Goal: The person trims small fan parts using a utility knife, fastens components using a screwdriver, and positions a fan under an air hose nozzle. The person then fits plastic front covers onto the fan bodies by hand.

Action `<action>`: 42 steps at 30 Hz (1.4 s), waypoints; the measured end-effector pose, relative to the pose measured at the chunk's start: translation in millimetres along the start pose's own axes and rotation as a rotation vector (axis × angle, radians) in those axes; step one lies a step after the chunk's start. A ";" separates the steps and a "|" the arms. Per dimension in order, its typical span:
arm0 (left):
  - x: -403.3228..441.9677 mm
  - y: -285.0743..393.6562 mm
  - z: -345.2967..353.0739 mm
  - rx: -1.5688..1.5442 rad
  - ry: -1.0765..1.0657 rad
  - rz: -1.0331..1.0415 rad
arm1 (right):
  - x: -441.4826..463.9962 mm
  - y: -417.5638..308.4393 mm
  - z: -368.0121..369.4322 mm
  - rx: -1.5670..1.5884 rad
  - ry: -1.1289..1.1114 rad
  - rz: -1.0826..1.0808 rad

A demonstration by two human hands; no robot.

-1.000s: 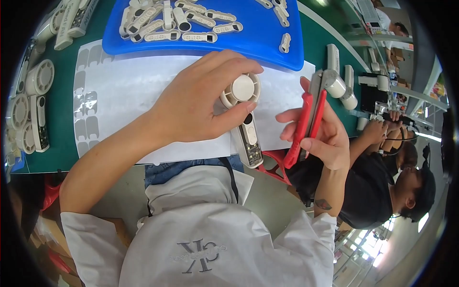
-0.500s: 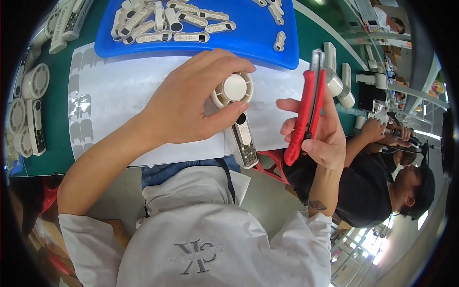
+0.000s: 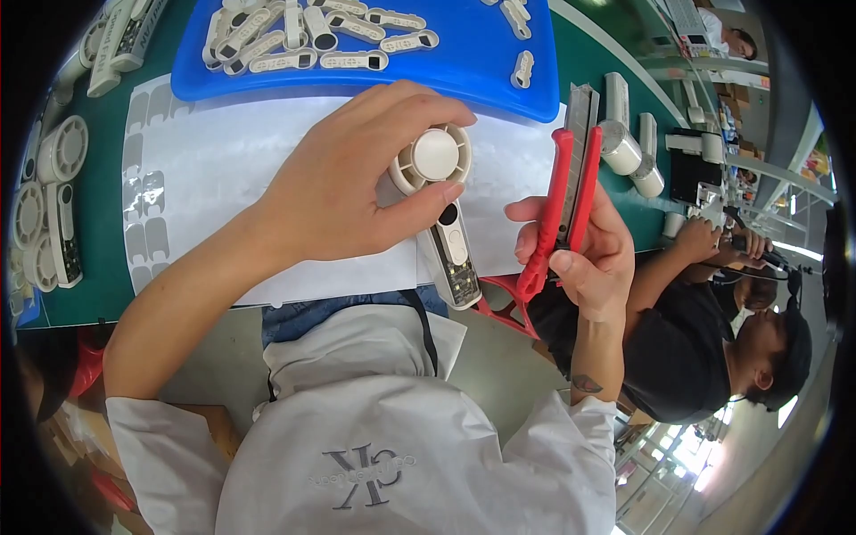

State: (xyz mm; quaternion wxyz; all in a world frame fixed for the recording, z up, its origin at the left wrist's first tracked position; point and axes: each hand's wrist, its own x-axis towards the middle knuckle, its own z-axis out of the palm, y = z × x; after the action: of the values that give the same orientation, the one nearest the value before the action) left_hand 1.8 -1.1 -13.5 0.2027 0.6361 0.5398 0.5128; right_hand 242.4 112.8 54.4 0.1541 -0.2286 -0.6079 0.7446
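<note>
My left hand [image 3: 352,183] is closed around the round head of a white handheld fan [image 3: 436,155], thumb and fingers on opposite sides of its rim. The fan's handle points toward my body, and a circuit board shows through its clear lower cover. Upright in my right hand [image 3: 604,252] is a red utility knife [image 3: 551,207], its metal blade pointing away from me. The knife is to the right of the fan, apart from it. Beneath the fan lies a white sheet [image 3: 259,169] with grey label shapes along its left edge.
A blue tray [image 3: 267,88] holds several white elongated parts [image 3: 355,60]. More fans [image 3: 62,150] lie at the left on the green table [image 3: 98,232]. White cylindrical-headed pieces [image 3: 621,147] stand at the right. Beyond them, a co-worker in black [image 3: 682,357] handles something.
My right hand has shifted slightly left, and the knife has turned so more of its blade's flat side shows. My left hand still holds the fan in nearly the same place.
</note>
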 end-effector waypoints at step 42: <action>8.0 -28.1 11.4 0.248 0.224 0.611 | 35.8 -24.4 33.0 -1.022 -0.079 0.131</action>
State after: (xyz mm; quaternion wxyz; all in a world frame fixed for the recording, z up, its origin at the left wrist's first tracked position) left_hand -2.5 18.8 -37.3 -0.0997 0.7279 0.4014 0.5469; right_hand 193.4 108.6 77.8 -0.0475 -0.2840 -0.8839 0.3685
